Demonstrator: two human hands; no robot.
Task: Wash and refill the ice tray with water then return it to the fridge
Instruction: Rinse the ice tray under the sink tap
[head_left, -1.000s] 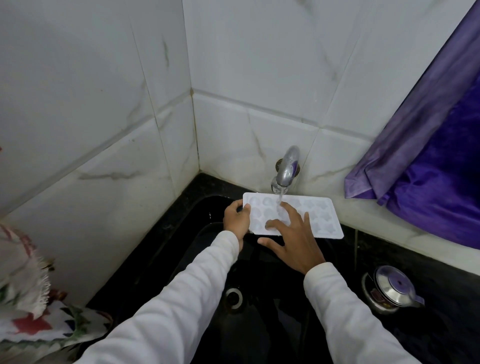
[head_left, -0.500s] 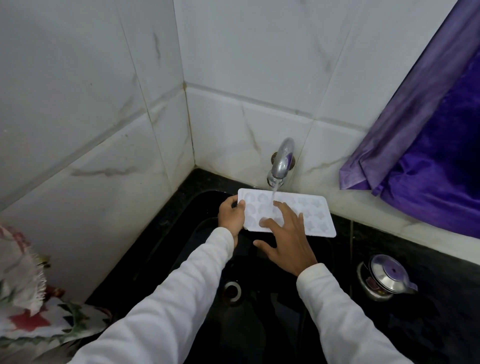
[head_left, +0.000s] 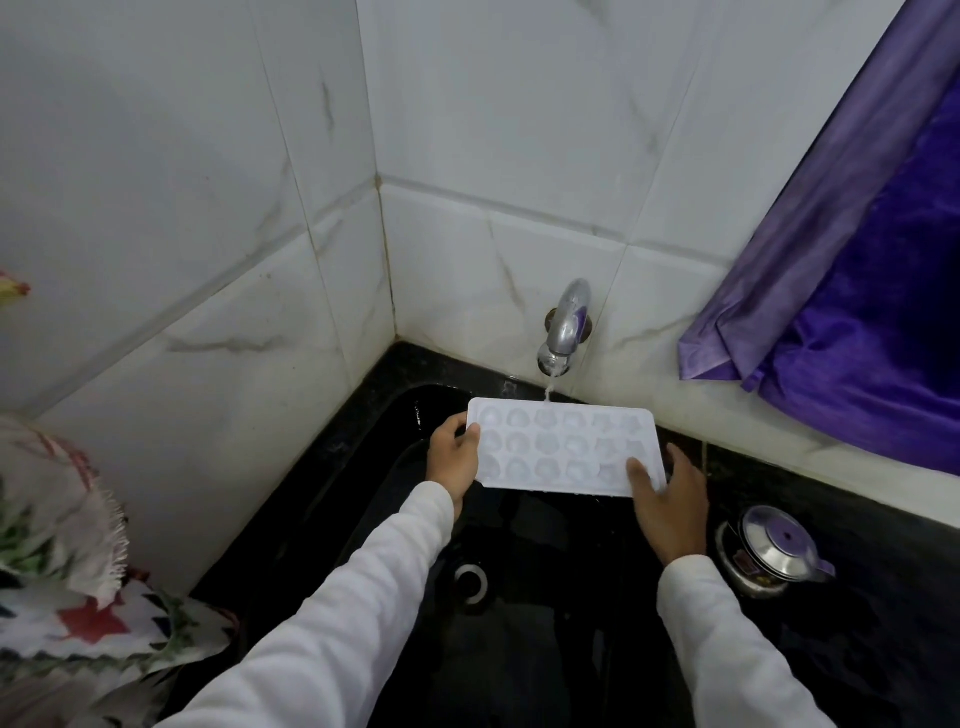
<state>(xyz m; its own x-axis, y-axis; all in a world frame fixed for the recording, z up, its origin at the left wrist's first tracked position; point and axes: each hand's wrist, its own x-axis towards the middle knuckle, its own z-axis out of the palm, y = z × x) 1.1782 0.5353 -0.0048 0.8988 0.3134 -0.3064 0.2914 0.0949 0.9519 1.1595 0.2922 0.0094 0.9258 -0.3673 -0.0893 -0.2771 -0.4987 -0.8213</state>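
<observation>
A white ice tray (head_left: 563, 449) with several rounded cells is held flat above the black sink (head_left: 519, 623). Water runs from the chrome tap (head_left: 566, 325) on the back wall onto the tray's far edge. My left hand (head_left: 454, 460) grips the tray's left end, thumb on top. My right hand (head_left: 667, 499) holds the right near corner, thumb on the top face and fingers round the end. Both arms wear white sleeves.
A steel vessel with a lid (head_left: 774, 548) stands on the black counter to the right of the sink. A purple curtain (head_left: 857, 312) hangs at the right. Floral cloth (head_left: 67, 571) lies at the left. The sink drain (head_left: 470, 579) shows below the tray.
My right hand slid from the middle of the tray's top to its right near corner. The tray shifted so the water now lands on its far edge.
</observation>
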